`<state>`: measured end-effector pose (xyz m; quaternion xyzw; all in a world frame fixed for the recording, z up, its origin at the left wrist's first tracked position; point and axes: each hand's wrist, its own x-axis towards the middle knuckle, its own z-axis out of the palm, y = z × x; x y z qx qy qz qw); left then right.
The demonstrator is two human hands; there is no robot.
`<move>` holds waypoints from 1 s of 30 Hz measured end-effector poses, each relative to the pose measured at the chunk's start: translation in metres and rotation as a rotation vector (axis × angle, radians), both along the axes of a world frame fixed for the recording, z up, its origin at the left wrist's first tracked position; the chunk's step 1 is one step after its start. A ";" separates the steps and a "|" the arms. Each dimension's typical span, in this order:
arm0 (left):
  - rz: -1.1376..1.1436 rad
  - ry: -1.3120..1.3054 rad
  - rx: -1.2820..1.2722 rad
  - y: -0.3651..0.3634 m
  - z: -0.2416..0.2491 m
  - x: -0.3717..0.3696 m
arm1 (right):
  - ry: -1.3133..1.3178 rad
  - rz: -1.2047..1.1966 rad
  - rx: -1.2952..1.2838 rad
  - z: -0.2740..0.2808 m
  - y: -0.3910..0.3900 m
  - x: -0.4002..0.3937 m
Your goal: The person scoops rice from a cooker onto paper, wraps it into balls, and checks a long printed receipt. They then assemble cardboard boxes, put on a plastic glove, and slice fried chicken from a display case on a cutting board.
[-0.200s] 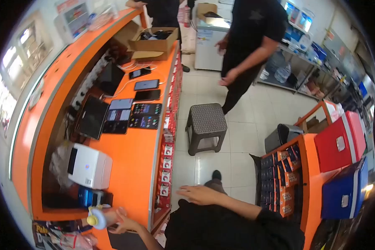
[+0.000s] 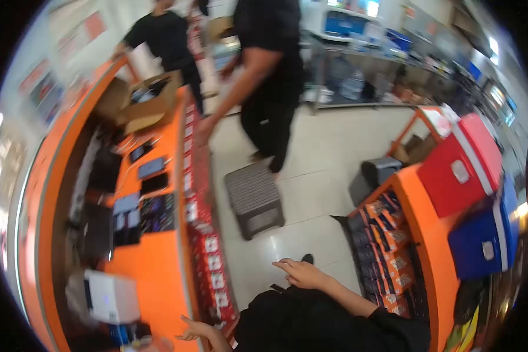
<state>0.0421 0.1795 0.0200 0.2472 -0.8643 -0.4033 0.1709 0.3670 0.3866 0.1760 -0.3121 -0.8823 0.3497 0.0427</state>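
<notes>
My left hand (image 2: 195,330) is at the near right edge of the orange counter (image 2: 158,287), fingers spread and nothing in them. Close by on its left, a blurred pale pink object (image 2: 151,343) is cut off by the frame's bottom. A white box-shaped machine (image 2: 112,297) stands on the counter beyond that. In front of my body hangs my right hand (image 2: 302,274), its fingers stretched out over the floor and holding nothing. Several phones (image 2: 152,168) and dark tablets (image 2: 97,229) lie farther up the counter.
A dark plastic stool (image 2: 252,193) stands in the aisle, with a person in black (image 2: 270,76) right behind it. Another person (image 2: 164,41) is by the counter's far end, near an open cardboard box (image 2: 152,108). Red (image 2: 452,170) and blue coolers (image 2: 481,249) top the right shelf.
My view has swung right and up. My left hand has moved away from the yellow-capped bottle it was beside. The person in black has stepped toward the counter.
</notes>
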 end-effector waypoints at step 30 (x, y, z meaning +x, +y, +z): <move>-2.015 -0.287 0.283 1.015 0.044 0.540 | -0.124 -1.313 -0.222 -0.062 0.508 0.468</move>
